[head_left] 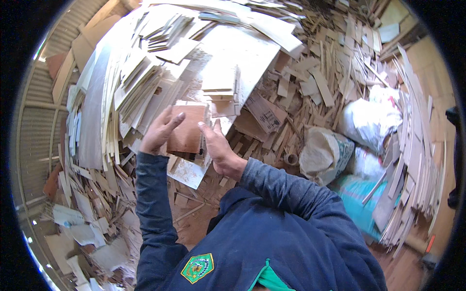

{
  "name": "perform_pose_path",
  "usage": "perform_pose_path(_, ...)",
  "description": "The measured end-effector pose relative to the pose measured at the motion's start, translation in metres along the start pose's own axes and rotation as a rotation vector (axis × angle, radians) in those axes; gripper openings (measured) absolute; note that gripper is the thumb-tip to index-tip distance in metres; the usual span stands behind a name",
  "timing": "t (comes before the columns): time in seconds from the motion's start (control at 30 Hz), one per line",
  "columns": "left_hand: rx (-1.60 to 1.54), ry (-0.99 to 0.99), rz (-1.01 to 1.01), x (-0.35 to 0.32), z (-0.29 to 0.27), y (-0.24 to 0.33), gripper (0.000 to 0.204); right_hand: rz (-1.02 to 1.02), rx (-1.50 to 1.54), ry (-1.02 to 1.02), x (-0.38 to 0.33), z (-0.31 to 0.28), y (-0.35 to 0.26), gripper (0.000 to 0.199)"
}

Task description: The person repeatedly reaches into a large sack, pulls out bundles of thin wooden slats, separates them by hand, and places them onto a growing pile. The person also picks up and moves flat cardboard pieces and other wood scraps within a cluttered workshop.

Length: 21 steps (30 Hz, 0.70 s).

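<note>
flanking a reddish-brown board (185,131): left hand (158,132), right hand (221,149).

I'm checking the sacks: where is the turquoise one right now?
In the head view, the turquoise sack lies on the right, just below a white bag and beside the thin boards.

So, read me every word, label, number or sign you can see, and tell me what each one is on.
No text reads clearly enough to quote.
Green badge with yellow edging on the dark jacket: an emblem; any lettering too small.
Brown printed panel among the scraps: dark print, too small.
White sack: red marks, too blurred.
Brown wooden board between the hands: no print visible.
</note>
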State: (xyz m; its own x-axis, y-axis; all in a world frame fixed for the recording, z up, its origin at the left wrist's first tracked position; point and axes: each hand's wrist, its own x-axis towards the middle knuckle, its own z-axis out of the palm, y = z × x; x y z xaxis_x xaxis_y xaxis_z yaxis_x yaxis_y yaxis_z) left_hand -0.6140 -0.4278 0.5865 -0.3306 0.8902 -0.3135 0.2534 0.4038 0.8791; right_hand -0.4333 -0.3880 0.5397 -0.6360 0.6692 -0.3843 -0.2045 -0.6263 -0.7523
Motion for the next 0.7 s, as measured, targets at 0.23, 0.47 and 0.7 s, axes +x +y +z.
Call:
perform_pose_path(0.23,0.492,0.371,0.083,-0.048,-0.006,0.049,0.073,0.06,-0.022,-0.082,-0.015,-0.062,0.007,0.07)
perform_pose_path(0.47,0.194,0.246,0.192,-0.079,0.143,0.092,0.043,0.324,0.023,0.198,-0.06,-0.303,0.078,0.033)
perform_pose_path(0.7,0.24,-0.598,-0.319,0.043,0.46,-0.108,0.029,0.161,-0.403,1.133,-0.099,-0.637,0.244,0.022)
